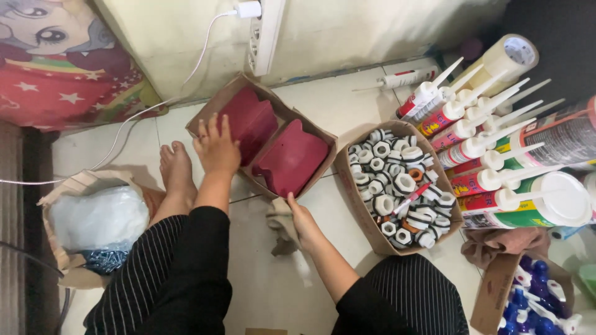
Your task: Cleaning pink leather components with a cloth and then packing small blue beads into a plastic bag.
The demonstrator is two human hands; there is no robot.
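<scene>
Hands first: my left hand lies flat on the near-left rim of the cardboard box, fingers spread and open, pressing the edge rather than gripping anything; my right hand is at the box's near corner, its fingers curled under the cardboard lip, though I cannot tell how firmly they pinch because the palm hides the tips; the box itself sits on the tiled floor and holds two dark red moulded pieces side by side, one in each half; I judge the step in hand to be steadying or shifting this box, with nothing yet lifted out of it. To the right of the box stands a second carton of white and black threaded nuts; further right of that lie the sealant tubes with long white nozzles; left of the box is my bare foot, and beyond it an open bag of screws; a crumpled rag lies just beside the box's near corner. The next move, as I read it, calls for both hands holding the rim evenly so the red pieces do not slide.
</scene>
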